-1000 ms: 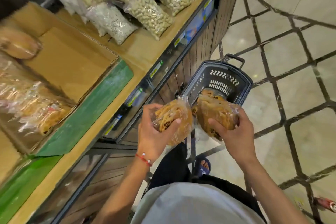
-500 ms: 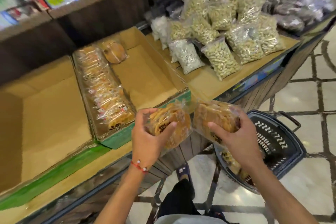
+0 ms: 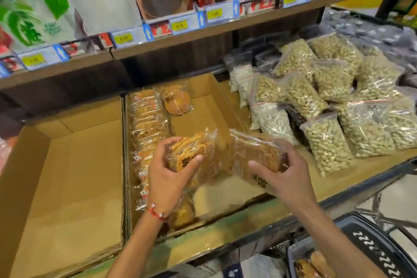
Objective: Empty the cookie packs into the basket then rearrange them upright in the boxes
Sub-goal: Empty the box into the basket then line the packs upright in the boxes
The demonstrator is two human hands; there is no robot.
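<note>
The left hand (image 3: pixel 168 178) grips one cookie pack (image 3: pixel 196 156), thumb across its face and fingers curled behind. The right hand (image 3: pixel 286 178) pinches a second cookie pack (image 3: pixel 255 153) the same way. Both packs hang over the middle of the cardboard box (image 3: pixel 209 115), which sits at the front edge of the shelf (image 3: pixel 334 185).

A row of packs (image 3: pixel 146 133) stands on edge along the box's left wall. The basket (image 3: pixel 379 250), with more packs inside, sits below the shelf's front edge.

The likely risks:
- A pack set down beside that row has open box floor on its other side and may topple flat.
- The film looks slippery, so two packs released together could slide askew.
- A hard squeeze could crack the cookies.
</note>
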